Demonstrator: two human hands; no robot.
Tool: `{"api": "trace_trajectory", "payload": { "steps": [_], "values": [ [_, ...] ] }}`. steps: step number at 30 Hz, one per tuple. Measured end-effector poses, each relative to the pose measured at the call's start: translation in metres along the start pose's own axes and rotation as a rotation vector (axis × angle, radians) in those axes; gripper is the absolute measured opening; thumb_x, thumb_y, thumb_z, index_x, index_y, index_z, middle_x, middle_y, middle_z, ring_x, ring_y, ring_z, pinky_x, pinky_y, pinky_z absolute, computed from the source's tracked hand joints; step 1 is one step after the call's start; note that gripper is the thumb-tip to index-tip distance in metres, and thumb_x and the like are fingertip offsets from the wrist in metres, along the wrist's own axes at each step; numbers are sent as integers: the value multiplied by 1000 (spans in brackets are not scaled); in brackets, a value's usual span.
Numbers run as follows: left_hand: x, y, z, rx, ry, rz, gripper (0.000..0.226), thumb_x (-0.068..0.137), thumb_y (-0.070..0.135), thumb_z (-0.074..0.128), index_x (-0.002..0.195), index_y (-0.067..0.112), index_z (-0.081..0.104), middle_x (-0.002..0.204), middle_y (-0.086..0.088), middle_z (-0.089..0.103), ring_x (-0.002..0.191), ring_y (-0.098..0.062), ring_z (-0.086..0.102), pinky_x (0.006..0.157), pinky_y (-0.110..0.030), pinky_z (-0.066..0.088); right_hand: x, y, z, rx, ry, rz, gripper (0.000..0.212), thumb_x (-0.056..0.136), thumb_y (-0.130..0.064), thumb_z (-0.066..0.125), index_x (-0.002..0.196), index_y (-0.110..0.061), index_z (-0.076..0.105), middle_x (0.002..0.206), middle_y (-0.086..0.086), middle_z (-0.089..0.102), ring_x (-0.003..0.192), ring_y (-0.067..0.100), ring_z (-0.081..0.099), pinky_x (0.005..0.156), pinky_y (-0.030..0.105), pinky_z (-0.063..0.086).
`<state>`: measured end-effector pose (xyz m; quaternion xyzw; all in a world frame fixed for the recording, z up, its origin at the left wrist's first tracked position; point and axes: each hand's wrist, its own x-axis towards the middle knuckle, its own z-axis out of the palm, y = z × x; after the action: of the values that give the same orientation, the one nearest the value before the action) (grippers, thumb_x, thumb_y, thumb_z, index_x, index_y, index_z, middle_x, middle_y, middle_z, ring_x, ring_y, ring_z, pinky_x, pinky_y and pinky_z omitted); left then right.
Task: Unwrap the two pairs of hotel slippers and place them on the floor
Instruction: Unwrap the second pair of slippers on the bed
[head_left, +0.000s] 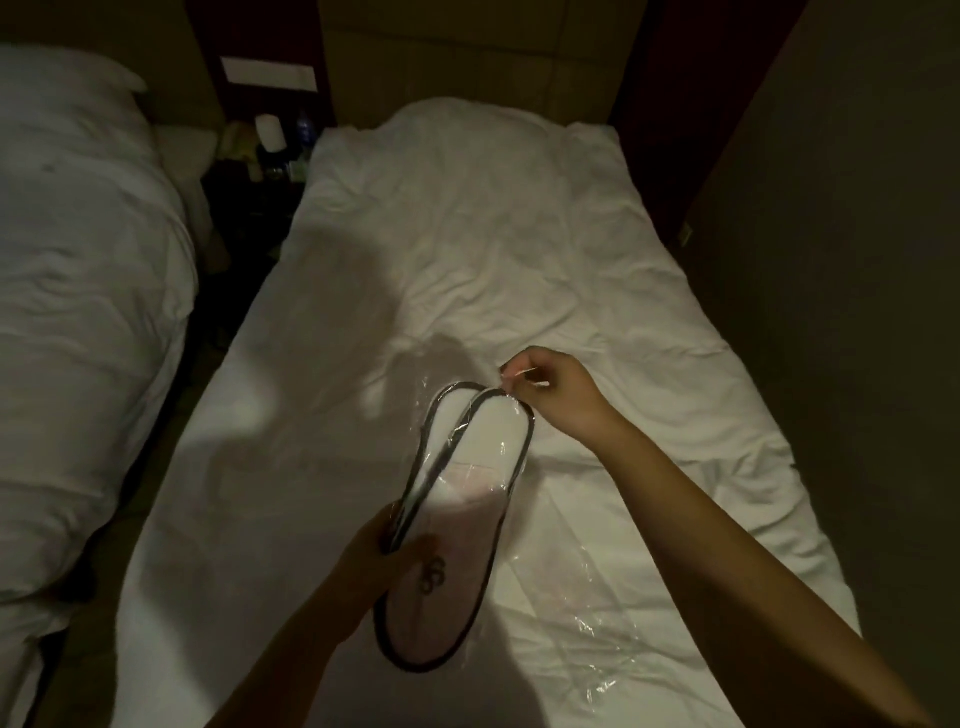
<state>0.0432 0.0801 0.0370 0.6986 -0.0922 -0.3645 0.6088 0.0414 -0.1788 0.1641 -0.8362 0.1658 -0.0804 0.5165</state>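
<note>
A pair of white hotel slippers (467, 493) with dark trim and a small logo is held above the bed, still inside thin clear plastic wrap. My left hand (384, 551) grips the pair at its left edge near the toe end. My right hand (545, 389) pinches the top edge of the clear wrap at the heel end, fingers closed on the film. A loose sheet of clear plastic (582, 639) lies crumpled on the bed to the lower right. No second pair is visible.
A white-sheeted bed (519, 249) fills the middle; a second bed (78, 260) stands to the left. Between them is a dark nightstand with bottles and a cup (270, 132). A dark wall (857, 260) runs along the right.
</note>
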Motion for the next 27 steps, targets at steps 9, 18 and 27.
{"api": "trace_trajectory", "payload": {
  "steps": [9, 18, 27],
  "values": [
    [0, 16, 10, -32, 19, 82, 44, 64, 41, 77, 105, 32, 66, 101, -1, 76, 93, -16, 71, 81, -33, 57, 5, -22, -32, 152, -95, 220, 28, 90, 5, 46, 112, -1, 63, 78, 7, 66, 45, 11, 64, 46, 16, 49],
    [-6, 21, 13, -27, -61, 123, 44, 67, 31, 78, 110, 33, 65, 109, -2, 74, 101, -18, 69, 86, -35, 55, 5, -24, -35, -164, -261, 53, 23, 71, -16, 82, 92, -7, 75, 82, 0, 65, 61, -2, 53, 60, 8, 43],
    [-14, 29, 13, -136, -58, 145, 43, 70, 32, 77, 111, 28, 66, 109, -4, 75, 99, -17, 71, 79, -29, 56, 8, -28, -27, 193, -246, 30, 27, 80, -25, 74, 97, -4, 72, 83, -2, 67, 80, 8, 61, 75, 23, 46]
  ]
}}
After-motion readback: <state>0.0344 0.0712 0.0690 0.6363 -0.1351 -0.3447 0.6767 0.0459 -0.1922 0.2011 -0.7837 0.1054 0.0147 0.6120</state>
